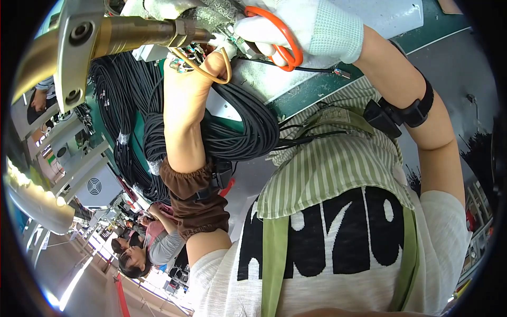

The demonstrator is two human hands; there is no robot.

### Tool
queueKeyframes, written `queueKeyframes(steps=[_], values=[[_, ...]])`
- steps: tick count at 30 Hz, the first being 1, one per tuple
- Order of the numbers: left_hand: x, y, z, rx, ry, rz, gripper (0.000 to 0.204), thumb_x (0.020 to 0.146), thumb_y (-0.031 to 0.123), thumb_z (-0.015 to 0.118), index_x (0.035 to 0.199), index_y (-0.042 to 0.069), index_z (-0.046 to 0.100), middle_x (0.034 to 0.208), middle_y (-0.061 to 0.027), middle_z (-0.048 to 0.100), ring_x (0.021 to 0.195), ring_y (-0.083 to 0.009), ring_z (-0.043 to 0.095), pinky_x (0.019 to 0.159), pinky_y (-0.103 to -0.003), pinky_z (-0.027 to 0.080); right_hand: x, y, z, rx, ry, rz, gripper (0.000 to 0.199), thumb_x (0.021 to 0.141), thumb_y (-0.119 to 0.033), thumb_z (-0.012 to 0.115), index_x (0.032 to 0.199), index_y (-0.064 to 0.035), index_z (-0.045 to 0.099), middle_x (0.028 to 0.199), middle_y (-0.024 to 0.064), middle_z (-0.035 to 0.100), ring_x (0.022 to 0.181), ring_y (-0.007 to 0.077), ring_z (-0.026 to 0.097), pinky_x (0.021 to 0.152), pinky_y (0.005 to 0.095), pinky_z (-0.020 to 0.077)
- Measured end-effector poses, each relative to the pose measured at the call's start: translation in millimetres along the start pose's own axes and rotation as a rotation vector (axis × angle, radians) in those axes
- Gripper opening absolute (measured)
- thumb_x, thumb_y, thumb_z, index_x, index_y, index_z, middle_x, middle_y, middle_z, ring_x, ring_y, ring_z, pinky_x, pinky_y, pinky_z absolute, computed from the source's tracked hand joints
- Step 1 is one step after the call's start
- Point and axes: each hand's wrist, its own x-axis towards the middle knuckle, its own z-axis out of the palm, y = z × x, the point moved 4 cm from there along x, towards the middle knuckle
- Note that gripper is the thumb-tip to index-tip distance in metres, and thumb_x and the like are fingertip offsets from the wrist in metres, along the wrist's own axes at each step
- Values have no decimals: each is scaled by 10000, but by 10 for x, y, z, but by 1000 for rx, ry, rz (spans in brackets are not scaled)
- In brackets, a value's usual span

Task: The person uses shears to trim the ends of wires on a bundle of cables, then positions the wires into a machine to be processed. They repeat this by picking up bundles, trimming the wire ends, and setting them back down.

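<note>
My right hand (pixel 309 24), in a white knit glove, is closed round the orange loop handles of scissors (pixel 297 50) at the top of the view. Beside its fingertips is a small metal connector piece (pixel 248 48). My left hand (pixel 211 62) reaches up on the left, close to the connector, with a brown sleeve (pixel 193 195) on the forearm. A tan loop (pixel 228 71) curves across this hand. Its fingers are largely hidden behind a brass-coloured metal tube (pixel 137 34) and small parts. Grey-white fabric (pixel 224 13) lies just beyond both hands.
Thick coils of black cable (pixel 243 127) hang around my left forearm, and more black cable (pixel 121 105) lies farther left. A thin dark cable with a bare end (pixel 342 73) crosses the green table edge (pixel 311 95). Other people (pixel 138 259) sit at lower left.
</note>
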Motion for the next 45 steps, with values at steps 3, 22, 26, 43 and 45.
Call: queueKeyframes(steps=[3,22,26,43,45], values=[[-15,43,24,80,14,41,283,780,214,784,882,13,613,728,-6,604,604,-81,537,566,-217,437,-44,159,158,520,-73,176,263,886,-269,509,718,-87,599,559,79,557,504,252,577,476,347,434],[-37,41,-21,191,84,86,320,766,225,790,914,1,615,771,-3,604,632,-69,537,584,-210,446,-45,178,311,1326,-145,842,287,842,-246,617,724,16,620,583,90,581,449,161,554,432,285,424],[6,-9,36,42,109,98,266,818,185,733,925,-20,601,774,-42,608,621,-103,558,579,-226,458,-64,400,450,618,71,384,274,849,-240,632,748,14,612,582,78,568,470,142,560,443,288,428],[-647,29,474,-588,259,-79,239,949,88,441,1148,-25,507,930,-132,620,707,-184,606,537,-285,496,-254,-394,-78,513,-207,500,252,876,-281,616,887,-31,583,564,80,552,500,241,574,496,325,441],[-647,43,485,-523,250,-89,250,946,78,450,1167,-26,499,935,-129,619,705,-174,603,544,-285,497,-220,-413,112,509,-53,403,239,874,-260,625,878,-26,573,563,71,553,493,226,573,489,319,433]])
